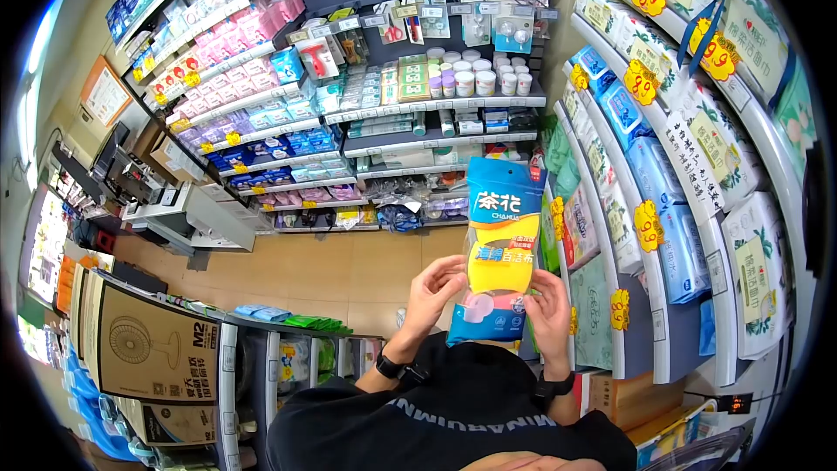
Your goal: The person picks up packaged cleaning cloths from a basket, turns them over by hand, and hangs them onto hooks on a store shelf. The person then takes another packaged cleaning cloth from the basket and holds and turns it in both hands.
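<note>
A blue and yellow pack of sponge scouring pads [500,272] is held upright in front of my chest, its printed front facing me. My left hand [436,290] pinches its left edge with thumb and fingers. On the opposite edge, my right hand [549,310] grips the lower right side. The fingers behind the pack are partly hidden. A yellow sponge shows through the middle of the wrapper, with a pink picture area below it. Both wrists wear dark bands.
Shelves [436,105] of small packaged goods and tubs stand ahead. On the right, tall shelves hold tissue packs [754,270] and blue wipes [671,235] with yellow price tags. A fan carton [153,340] sits on a low rack at left. Tan floor [349,266] lies between.
</note>
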Motion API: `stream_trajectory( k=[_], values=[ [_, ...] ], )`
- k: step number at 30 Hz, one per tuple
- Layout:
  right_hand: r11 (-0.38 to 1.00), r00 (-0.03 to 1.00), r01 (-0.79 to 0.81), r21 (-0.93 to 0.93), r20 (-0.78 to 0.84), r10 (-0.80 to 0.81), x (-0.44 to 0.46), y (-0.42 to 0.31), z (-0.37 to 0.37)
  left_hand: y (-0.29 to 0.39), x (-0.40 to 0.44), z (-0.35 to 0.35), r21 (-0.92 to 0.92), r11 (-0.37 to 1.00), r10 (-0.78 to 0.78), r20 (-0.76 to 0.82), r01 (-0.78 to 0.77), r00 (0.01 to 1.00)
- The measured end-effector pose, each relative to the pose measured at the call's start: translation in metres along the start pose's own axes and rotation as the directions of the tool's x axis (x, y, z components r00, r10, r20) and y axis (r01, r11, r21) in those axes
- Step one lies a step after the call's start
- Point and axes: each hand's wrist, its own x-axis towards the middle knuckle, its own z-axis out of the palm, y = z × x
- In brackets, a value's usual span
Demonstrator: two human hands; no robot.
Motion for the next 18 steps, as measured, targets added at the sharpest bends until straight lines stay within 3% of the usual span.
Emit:
stream_trajectory(
  k=[7, 13, 15, 18],
  values=[
    [0.997, 0.998, -0.068, -0.022, -0.017, 0.068, 0.007, 0.015, -0.005, -0.004, 0.005, 0.000, 0.022, 0.999, -0.030, 0.083, 0.029, 0.996],
    [0.993, 0.988, -0.120, -0.020, 0.099, 0.121, 0.000, 0.012, -0.003, -0.016, 0.001, 0.007, -0.010, 0.995, -0.098, 0.163, 0.101, 0.982],
    [0.990, 0.980, -0.137, 0.034, 0.152, 0.130, -0.004, 0.014, -0.002, -0.019, 0.000, 0.007, -0.021, 0.966, -0.243, 0.285, 0.259, 0.927],
    [0.985, 0.959, -0.173, -0.006, 0.226, 0.170, -0.006, 0.014, -0.002, -0.017, -0.004, 0.011, -0.071, 0.918, -0.343, 0.354, 0.391, 0.870]
  ],
)
